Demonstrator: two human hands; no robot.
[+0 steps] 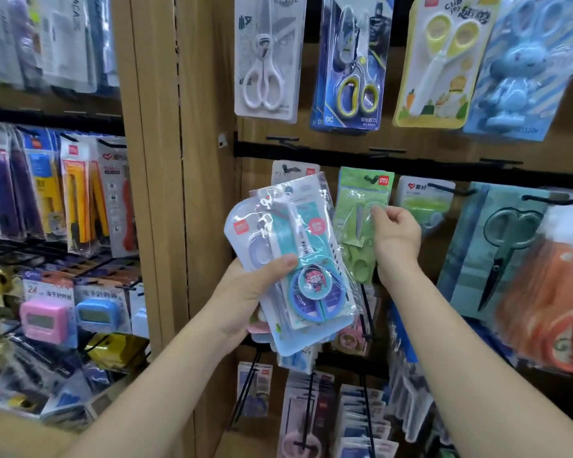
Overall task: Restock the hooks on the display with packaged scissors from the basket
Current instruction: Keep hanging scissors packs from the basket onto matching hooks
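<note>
Scissor packs being hung at the display (209,160).
Left hand (250,294) is gripping a fanned stack (306,233); right hand (396,241) is pinching the green pack (356,196) hanging on a hook (373,177).

Left hand (245,292) holds scissor packs (298,259) left of hanging green pack (361,223).

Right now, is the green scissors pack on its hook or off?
On. A dark hook tip shows in the hang hole of the green scissors pack, which the right hand pinches.

green scissors pack (361,223), blue-and-teal scissors pack (306,259), blue rabbit pack (523,71), striped backing
</note>
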